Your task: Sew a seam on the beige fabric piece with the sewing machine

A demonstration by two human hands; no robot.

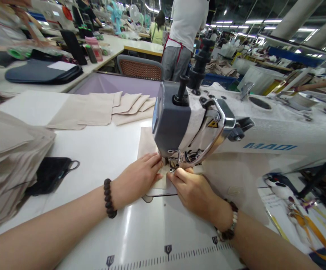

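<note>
Fingers of the left hand (137,176) lie nearly flat and close together, pressing a beige fabric piece (147,144) onto the bench (101,150). At its three o'clock, the right hand (192,189) has its fingers curled, tips pinching the fabric's near edge just below the presser foot (177,161). Fabric runs from between both hands toward twelve o'clock, under the sewing machine (196,123). Farther off at eleven o'clock, cut beige pieces (103,107) lie fanned on the bench. A black mask (50,174) lies at nine o'clock.
</note>
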